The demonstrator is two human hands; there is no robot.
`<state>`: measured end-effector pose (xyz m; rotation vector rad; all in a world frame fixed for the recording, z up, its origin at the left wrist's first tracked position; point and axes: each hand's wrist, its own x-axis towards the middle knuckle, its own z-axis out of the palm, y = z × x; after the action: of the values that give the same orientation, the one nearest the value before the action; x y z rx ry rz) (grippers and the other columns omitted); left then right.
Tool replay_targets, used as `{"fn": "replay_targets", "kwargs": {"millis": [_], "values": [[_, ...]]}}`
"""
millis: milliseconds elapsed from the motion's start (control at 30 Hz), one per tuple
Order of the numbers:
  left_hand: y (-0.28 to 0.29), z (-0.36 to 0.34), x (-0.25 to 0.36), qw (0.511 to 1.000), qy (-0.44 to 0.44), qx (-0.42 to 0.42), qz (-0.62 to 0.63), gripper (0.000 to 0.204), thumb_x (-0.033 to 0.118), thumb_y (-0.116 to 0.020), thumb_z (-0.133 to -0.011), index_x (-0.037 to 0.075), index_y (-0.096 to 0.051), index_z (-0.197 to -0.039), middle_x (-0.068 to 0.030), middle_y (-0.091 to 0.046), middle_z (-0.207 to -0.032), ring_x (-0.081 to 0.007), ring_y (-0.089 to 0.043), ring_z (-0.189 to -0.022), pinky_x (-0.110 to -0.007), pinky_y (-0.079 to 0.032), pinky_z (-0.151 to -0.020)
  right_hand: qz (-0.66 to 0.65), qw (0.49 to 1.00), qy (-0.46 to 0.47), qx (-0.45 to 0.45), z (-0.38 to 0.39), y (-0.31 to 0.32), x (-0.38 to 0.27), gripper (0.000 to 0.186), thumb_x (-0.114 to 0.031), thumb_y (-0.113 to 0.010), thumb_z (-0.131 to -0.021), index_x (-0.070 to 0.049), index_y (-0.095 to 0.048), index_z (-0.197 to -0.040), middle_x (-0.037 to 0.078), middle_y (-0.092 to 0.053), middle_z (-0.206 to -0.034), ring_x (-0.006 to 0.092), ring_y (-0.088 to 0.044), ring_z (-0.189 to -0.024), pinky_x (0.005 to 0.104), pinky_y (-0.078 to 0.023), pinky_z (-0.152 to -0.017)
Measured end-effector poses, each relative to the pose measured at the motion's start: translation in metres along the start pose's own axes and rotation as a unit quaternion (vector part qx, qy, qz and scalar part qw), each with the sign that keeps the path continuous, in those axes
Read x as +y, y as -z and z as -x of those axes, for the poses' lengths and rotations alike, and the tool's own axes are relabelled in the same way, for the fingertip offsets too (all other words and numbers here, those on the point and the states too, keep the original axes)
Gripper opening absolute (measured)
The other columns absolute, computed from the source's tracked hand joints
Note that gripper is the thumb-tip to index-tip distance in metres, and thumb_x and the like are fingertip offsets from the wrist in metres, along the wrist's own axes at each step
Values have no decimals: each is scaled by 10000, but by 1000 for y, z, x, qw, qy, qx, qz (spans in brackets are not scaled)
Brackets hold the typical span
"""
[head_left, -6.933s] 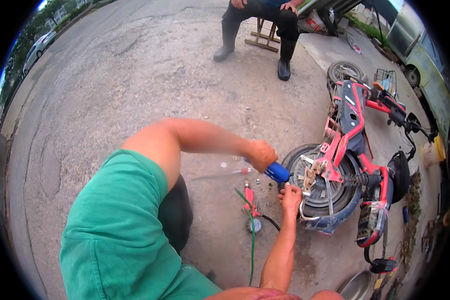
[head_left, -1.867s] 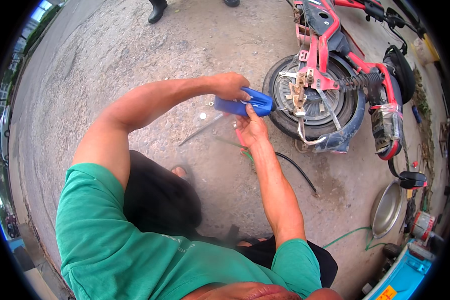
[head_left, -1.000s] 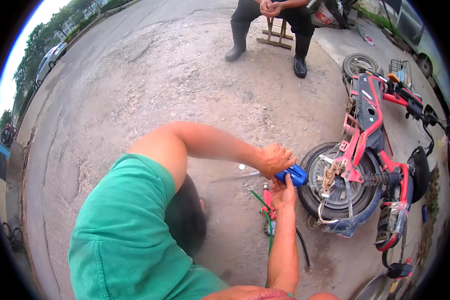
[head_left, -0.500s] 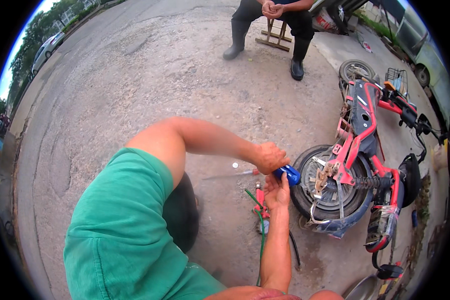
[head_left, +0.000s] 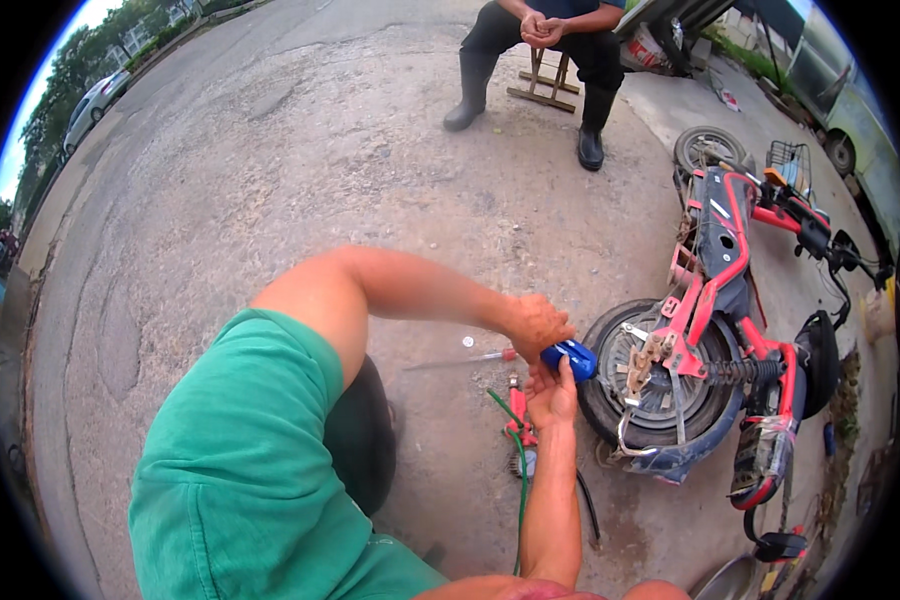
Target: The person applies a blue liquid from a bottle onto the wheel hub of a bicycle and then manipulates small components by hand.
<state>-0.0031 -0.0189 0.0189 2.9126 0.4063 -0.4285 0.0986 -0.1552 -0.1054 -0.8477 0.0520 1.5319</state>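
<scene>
The person's left hand [head_left: 536,325] closes its fingers over the top of a small blue plastic object [head_left: 570,358], while the right hand [head_left: 552,392] supports it from below with fingers curled on it, so it stays steady just beside the rear wheel [head_left: 660,395] of the red electric scooter [head_left: 730,330] lying on its side. A red-handled screwdriver [head_left: 465,360] lies on the concrete ground [head_left: 270,180] nearby.
</scene>
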Motion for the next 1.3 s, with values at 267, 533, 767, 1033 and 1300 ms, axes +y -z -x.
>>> {"fn": "replay_targets", "kwargs": {"millis": [267,533,767,1033,1300], "values": [[6,-9,-20,969,96,-84,214,640,483,-748,-733,51,-605,-1182,-189,-672,-1070,-344,-656,-1005,-424,-516,-821,-8,1000,2,-17,-2,5,0,435,-466,-651,-910,-69,-616,-1083,47,-674,-952,165,-639,-867,297,-513,-694],[8,-5,-14,964,95,-75,236,591,467,-753,-731,30,-642,-1112,-196,-691,-1011,-342,-668,-979,-419,-516,-833,-24,999,-11,23,6,-11,-1,471,-471,-659,-906,-71,-601,-1149,40,-658,-986,170,-626,-898,307,-506,-731],[8,-6,-14,968,69,-42,237,535,377,-788,-705,22,-642,-1078,-191,-693,-983,-336,-672,-962,-420,-519,-812,-13,999,8,37,-7,-3,7,418,-486,-662,-902,-101,-641,-1062,27,-661,-905,143,-629,-825,285,-510,-665],[8,-15,-17,966,66,-30,249,498,358,-800,-711,31,-656,-1059,-178,-698,-981,-329,-676,-954,-412,-526,-806,-26,997,38,58,-5,-8,12,340,-453,-630,-935,-126,-651,-1025,0,-670,-853,119,-620,-761,268,-490,-625],[3,-20,-23,959,99,-43,263,512,374,-783,-740,31,-660,-1101,-180,-702,-1005,-318,-678,-972,-402,-527,-830,-14,998,9,55,0,-14,5,328,-407,-578,-980,-108,-619,-1108,7,-658,-942,114,-612,-788,234,-472,-627]]}}
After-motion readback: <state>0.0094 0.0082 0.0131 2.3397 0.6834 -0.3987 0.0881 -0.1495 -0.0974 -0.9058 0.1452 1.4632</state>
